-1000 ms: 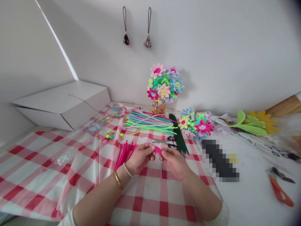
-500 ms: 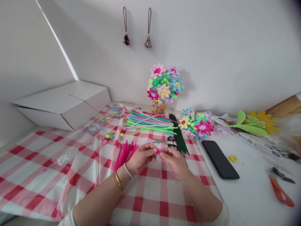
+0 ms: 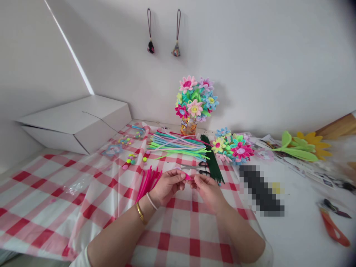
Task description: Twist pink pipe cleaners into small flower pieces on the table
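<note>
Over the checked cloth my two hands meet, fingertips almost touching. My left hand [image 3: 168, 186] pinches a small hot-pink piece of pipe cleaner [image 3: 188, 177] between thumb and forefinger. From the other side, my right hand [image 3: 209, 193] closes its thumb and forefinger on the same piece; most of it is hidden by the fingers. Beside my left hand lies a bunch of hot-pink pipe cleaners [image 3: 147, 182]. Just beyond the hands are black-handled scissors [image 3: 204, 169], lying open. Farther back is a pile of pastel pipe cleaners [image 3: 178, 145], with dark green stems [image 3: 213, 165] to its right.
A jar of fuzzy flowers [image 3: 188, 126] stands by the wall, and more flowers [image 3: 235, 148] lie to its right. Small coloured pompoms [image 3: 130, 161] are scattered at left, near a white box [image 3: 102, 120]. A pixelated dark object [image 3: 260, 191] and orange-handled pliers [image 3: 333, 226] lie at right.
My right fingers have shifted slightly along the pink piece, and a bit more of it shows. The view has moved a little; the other things stay put.
</note>
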A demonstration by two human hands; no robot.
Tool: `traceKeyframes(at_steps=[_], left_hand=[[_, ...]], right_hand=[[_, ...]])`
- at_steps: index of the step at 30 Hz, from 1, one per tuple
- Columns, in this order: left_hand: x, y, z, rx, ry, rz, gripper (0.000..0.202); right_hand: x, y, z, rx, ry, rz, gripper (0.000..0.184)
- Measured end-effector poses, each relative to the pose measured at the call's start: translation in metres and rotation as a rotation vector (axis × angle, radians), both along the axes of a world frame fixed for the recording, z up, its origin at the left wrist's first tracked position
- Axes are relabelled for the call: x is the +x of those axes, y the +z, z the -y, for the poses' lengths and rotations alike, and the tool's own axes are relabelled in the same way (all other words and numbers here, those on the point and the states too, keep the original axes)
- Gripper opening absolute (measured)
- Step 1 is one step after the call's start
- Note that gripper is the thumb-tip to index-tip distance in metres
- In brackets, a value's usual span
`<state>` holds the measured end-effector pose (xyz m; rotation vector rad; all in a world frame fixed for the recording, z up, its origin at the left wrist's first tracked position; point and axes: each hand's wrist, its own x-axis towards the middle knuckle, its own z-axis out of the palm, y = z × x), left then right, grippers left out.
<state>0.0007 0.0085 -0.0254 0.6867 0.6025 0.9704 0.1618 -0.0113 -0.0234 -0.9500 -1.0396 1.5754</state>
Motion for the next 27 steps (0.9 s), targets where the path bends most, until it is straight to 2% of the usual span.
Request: traceKeyframes(at_steps=[5,11,18,27], left_hand=[[0.0002,-0.0025,-0.0011,-0.005,-0.002,-0.034,0.012],[-0.0001,-0.0016,0.0005,0.020,-0.023,0.005,0.017],[0.0001,-0.0023,0.0007,0.011,-0.032,-0.046,0.016],[0.0025,0.0017,0.0033,0.053,-0.061,-0.038,0.016]], right_hand=[[0.0004,-0.0013,-0.0005,-0.034,-0.010,0.070,0.020],[0.0000,0.0026,0.0000,0.024,-0.084,0.168,0.019],[0.0006,0.0037,0.0015,0.034,0.023,0.163,0.019],[0.0002,0.0008,0.0003,0.019,-0.006,0.066,0.016]])
